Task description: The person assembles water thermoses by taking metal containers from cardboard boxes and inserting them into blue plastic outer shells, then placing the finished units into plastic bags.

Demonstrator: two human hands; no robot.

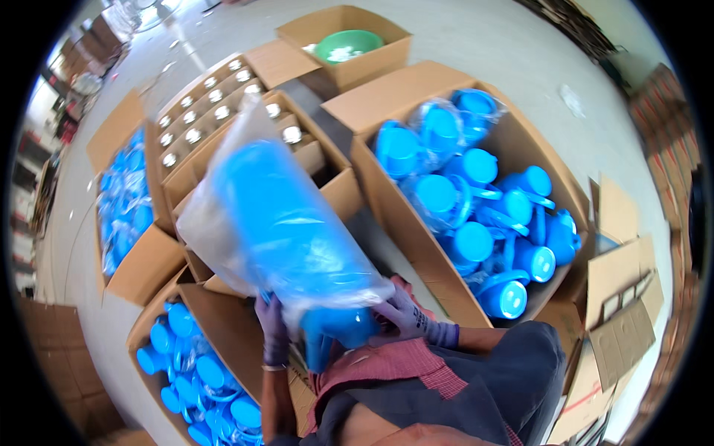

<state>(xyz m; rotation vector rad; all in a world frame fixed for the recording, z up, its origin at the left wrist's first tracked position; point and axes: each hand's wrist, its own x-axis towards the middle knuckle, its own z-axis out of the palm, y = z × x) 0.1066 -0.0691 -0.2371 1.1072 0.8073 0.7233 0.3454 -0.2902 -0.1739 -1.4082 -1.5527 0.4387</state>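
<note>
Upright in front of me is a long blue cylindrical jug (290,215), mostly inside a clear plastic bag (204,230). Its near end, with a handle-like blue part, sticks out of the bag toward my lap. My left hand (273,323), in a purple-grey glove, presses on the bag's near left edge, its fingers partly hidden. On the opposite side my right hand (405,316), gloved alike, is closed on the bag's edge beside the jug's near end. The bag's far end is smeared by motion.
A carton of blue jugs (474,241) stands at right, more blue jugs (212,372) at lower left, bagged blue pieces (123,201) further left. A divided carton (346,182) holds silver-topped pieces (193,135). Beyond sits a green basin (357,41) in a carton.
</note>
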